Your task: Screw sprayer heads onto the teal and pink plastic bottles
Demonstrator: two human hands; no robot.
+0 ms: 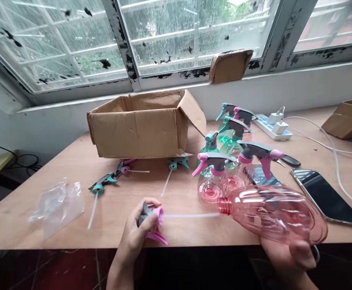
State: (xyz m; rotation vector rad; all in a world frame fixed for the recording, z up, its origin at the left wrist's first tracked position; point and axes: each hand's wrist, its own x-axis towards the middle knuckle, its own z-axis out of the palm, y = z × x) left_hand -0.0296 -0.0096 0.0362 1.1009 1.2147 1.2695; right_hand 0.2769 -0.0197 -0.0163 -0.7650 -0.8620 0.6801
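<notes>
My left hand (133, 235) is closed round a pink and grey spray trigger head (153, 221) whose thin clear dip tube (190, 216) points right toward the threaded neck of an empty pink bottle (272, 213). My right hand (290, 251) grips that bottle from below, holding it on its side over the table's front edge. The tube's tip is at the bottle's mouth; whether it is inside I cannot tell.
Assembled pink and teal spray bottles (224, 161) stand mid-table. Loose trigger heads (101, 185) lie before an open cardboard box (142, 125). A clear plastic bag (58, 205) is at left, a phone (326, 195) and power strip (274, 127) at right on the wooden table (194, 193).
</notes>
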